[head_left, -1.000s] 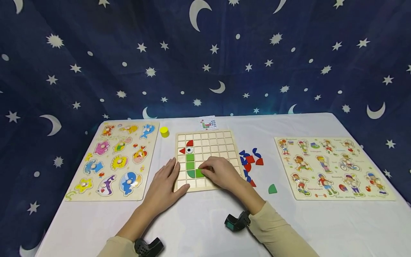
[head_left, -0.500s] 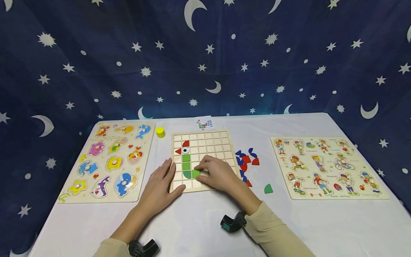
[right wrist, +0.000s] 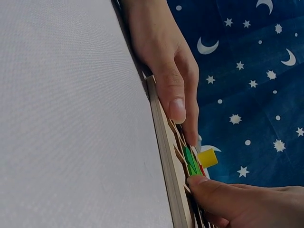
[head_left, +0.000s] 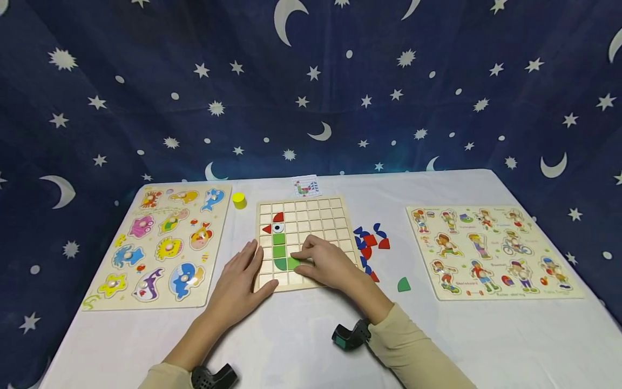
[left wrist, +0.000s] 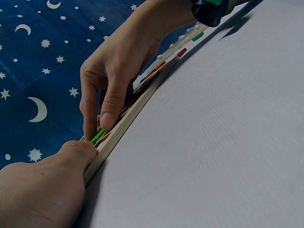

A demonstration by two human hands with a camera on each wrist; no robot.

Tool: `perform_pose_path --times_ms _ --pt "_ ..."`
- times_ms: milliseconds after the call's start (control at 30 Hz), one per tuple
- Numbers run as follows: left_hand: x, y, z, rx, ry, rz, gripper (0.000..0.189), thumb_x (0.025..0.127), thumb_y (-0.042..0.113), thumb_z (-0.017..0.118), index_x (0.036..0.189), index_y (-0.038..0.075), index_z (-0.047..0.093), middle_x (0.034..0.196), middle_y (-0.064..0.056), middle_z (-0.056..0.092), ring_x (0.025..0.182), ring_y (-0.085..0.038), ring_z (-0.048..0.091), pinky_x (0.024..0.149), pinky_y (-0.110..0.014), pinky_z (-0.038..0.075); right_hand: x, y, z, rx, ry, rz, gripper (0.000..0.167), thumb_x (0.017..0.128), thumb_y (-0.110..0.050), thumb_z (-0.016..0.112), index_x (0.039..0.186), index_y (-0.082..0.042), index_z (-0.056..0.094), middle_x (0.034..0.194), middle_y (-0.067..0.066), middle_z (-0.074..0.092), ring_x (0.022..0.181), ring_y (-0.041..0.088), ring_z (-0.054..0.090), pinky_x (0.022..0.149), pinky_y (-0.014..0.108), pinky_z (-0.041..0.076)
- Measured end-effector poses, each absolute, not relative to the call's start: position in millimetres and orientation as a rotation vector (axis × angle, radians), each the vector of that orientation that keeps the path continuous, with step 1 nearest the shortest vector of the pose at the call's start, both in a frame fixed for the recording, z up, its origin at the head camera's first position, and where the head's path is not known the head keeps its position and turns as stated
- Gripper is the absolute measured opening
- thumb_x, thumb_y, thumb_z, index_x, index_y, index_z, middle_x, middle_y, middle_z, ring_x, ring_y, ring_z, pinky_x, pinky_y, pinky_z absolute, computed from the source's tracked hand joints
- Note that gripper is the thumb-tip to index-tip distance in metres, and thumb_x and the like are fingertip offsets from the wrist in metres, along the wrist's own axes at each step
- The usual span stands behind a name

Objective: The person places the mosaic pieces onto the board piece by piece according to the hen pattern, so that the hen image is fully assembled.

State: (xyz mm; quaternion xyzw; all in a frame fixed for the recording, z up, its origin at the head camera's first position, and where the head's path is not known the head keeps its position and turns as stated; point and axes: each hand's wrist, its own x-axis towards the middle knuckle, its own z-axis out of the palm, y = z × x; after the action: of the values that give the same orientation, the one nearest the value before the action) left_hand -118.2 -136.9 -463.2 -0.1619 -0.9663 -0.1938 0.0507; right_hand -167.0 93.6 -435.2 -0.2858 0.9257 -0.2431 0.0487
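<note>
A wooden grid board [head_left: 320, 220] lies flat in the head view. Down its left part runs a figure: a red quarter-round [head_left: 278, 216], a small red triangle [head_left: 267, 229], an eye tile [head_left: 277, 228], green squares [head_left: 279, 251] and a green quarter-round [head_left: 280, 264]. My right hand [head_left: 332, 265] pinches another green square [head_left: 292, 263] beside that quarter-round, thumb and index finger at its right side. My left hand [head_left: 238, 283] rests along the board's left edge with fingers straight. In the left wrist view green [left wrist: 98, 136] shows beneath the right fingertips.
Right of the board lie several loose blue and red pieces [head_left: 370, 241] and a green quarter-round [head_left: 404, 284]. A pattern card [head_left: 306, 186] and a yellow cylinder [head_left: 239, 201] stand behind. Peg puzzles flank them: sea animals [head_left: 189, 243] left, sports figures [head_left: 495, 281] right.
The head view has shifted slightly, so everything sits a little further left. The right fingers have moved slightly over the green square; the left hand stays on the board's edge.
</note>
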Motion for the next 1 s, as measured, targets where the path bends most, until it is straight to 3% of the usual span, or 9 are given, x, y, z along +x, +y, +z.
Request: perform_pose_path --times_ms 233,433,767,1000 --pt "-117 -135 -463 -0.517 -2.932 -0.592 0.081 0.085 0.054 0.06 0.144 0.003 0.038 0.155 -0.013 0.028 0.141 -0.032 0.031 0.114 -0.048 0.028 -163 96 -432 -0.855 2.81 -0.712 0.036 0.085 -0.034 0.07 0.118 -0.02 0.069 0.096 -0.006 0.055 0.076 0.006 0.049 0.066 0.02 0.043" --pt "-114 -138 -463 -0.507 -2.93 -0.574 0.081 0.085 0.053 0.062 0.144 0.003 0.039 0.155 -0.014 0.028 0.141 -0.033 0.031 0.113 -0.048 0.028 -168 107 -417 -0.79 2.698 -0.73 0.05 0.083 -0.038 0.072 0.129 -0.023 0.061 0.104 0.0 0.053 0.078 0.01 0.048 0.066 0.023 0.043" --pt "-117 -138 -465 -0.498 -2.934 -0.617 0.082 0.085 0.053 0.062 0.145 0.003 0.036 0.156 -0.013 0.026 0.143 -0.032 0.027 0.114 -0.048 0.026 -192 200 -387 -0.432 2.583 -0.631 0.079 0.077 -0.032 0.079 0.145 -0.02 0.041 0.118 0.014 0.043 0.098 0.024 0.05 0.083 0.038 0.048" --pt "-118 -138 -465 -0.504 -2.929 -0.619 0.081 0.086 0.053 0.061 0.145 0.003 0.037 0.156 -0.014 0.027 0.144 -0.031 0.025 0.113 -0.049 0.027 -186 249 -383 -0.257 2.486 -0.51 0.109 0.064 -0.028 0.087 0.152 -0.024 0.023 0.123 0.018 0.037 0.104 0.029 0.045 0.083 0.042 0.049"
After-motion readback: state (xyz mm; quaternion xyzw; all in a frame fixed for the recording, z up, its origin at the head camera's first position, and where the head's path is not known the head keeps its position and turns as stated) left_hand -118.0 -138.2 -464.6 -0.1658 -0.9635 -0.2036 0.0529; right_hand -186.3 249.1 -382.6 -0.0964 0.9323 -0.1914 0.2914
